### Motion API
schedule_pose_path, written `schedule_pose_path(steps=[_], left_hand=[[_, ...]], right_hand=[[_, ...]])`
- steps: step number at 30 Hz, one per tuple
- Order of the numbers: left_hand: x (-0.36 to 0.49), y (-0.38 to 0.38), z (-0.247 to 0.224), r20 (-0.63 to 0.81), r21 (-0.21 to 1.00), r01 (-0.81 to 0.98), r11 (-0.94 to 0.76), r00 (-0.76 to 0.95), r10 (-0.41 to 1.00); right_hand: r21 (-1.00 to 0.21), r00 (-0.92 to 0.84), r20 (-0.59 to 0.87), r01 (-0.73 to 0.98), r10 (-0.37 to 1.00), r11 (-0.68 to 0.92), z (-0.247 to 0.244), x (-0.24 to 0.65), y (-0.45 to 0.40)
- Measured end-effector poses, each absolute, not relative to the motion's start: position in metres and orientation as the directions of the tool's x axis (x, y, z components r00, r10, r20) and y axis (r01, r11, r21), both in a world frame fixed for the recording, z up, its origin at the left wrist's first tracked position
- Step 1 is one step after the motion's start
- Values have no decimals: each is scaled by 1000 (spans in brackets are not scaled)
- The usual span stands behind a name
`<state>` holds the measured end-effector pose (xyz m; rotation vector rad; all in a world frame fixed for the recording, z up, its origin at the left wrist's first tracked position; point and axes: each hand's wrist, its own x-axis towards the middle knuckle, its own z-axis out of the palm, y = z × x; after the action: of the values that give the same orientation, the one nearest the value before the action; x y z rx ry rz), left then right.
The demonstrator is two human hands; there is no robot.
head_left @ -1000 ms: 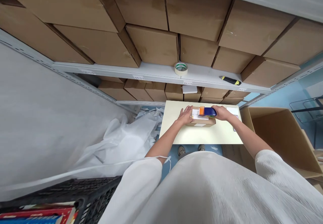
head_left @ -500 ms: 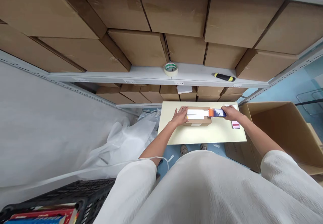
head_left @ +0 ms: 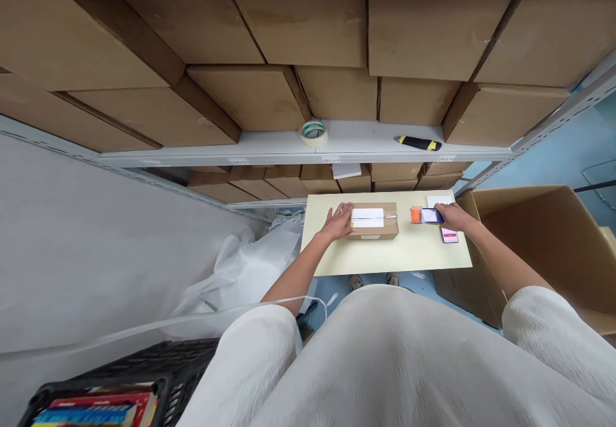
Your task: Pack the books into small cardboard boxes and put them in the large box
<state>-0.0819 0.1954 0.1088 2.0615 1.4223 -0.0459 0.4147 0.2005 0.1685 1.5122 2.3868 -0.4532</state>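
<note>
On the pale yellow tabletop [head_left: 385, 257] lies a small cardboard box [head_left: 373, 232] with a white label [head_left: 367, 217] on its upper face. Clear tape [head_left: 391, 219] shines across the right end of that face. My left hand [head_left: 339, 221] grips the box's left end, its fingers over the edge. In my right hand [head_left: 451, 216] is an orange and dark blue tape dispenser [head_left: 416, 215], held flat to the right of the box and apart from it. A phone [head_left: 450, 237] with a lit screen lies just under my right hand, partly covered.
Stacked cardboard boxes [head_left: 414, 26] fill the metal shelf ahead. A tape roll [head_left: 313, 133] and a utility knife [head_left: 419, 142] lie on its front edge. A large open carton [head_left: 539, 247] stands right. White plastic wrap [head_left: 255, 266] and a black crate [head_left: 158, 366] with books are left.
The tape dispenser has moved right, off the box's right end, leaving a gap between them. My left hand stays on the box. The view has shifted slightly.
</note>
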Motion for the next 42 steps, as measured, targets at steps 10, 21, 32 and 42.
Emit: schedule_pose_path(steps=[10, 21, 32, 42], left_hand=[[-81, 196, 110, -385, 454, 866, -212, 405, 829], [-76, 194, 112, -393, 437, 873, -215, 401, 827], [-72, 194, 118, -404, 441, 871, -215, 407, 819], [-70, 194, 123, -407, 424, 878, -221, 403, 820]], right_hand=[[-124, -426, -394, 903, 814, 412, 162, 419, 203], [-74, -371, -394, 925, 841, 374, 126, 360, 212], [121, -310, -491, 901, 814, 417, 138, 328, 227], [119, -246, -668, 897, 702, 427, 140, 271, 228]])
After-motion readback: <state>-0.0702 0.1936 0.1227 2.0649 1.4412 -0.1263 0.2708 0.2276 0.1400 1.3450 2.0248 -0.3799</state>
